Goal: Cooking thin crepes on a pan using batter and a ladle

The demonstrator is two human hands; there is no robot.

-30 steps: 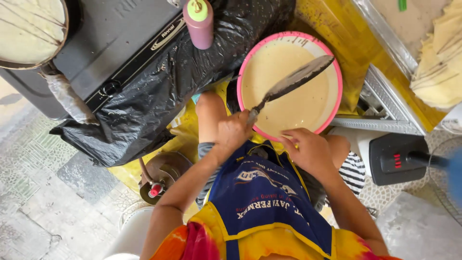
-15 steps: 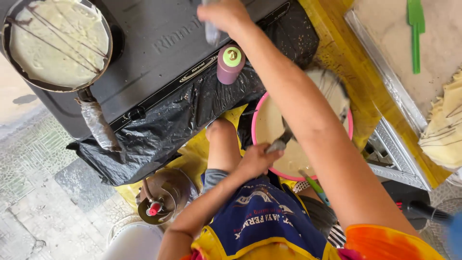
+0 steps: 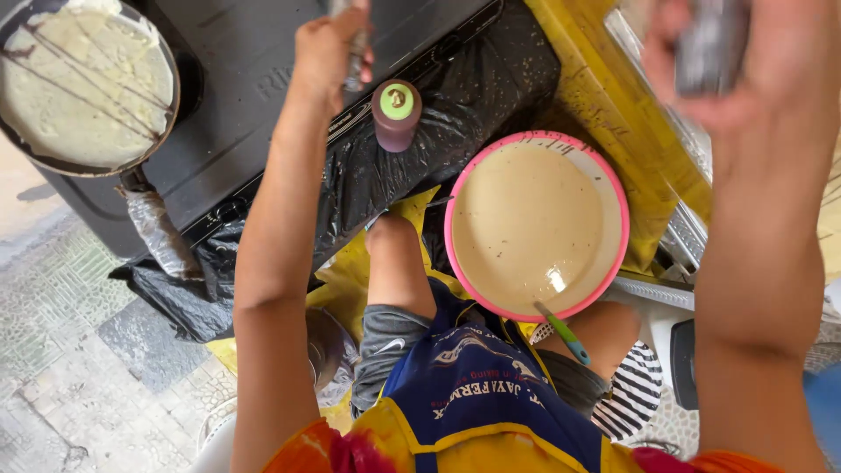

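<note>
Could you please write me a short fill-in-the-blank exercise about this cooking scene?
1. The bowl of batter has a ___ rim.
2. The bottle has a ___ cap.
3. The pan with the crepe sits at the top ___ of the view.
4. The left hand is raised over the ___ stove.

Missing words: pink; green; left; black

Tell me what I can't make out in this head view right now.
- Left hand: its grey object runs off the top edge.
- Right hand: motion-blurred, so the grey thing it grips is unclear.
- Utensil in the pink bowl: its working end is sunk in batter.
</note>
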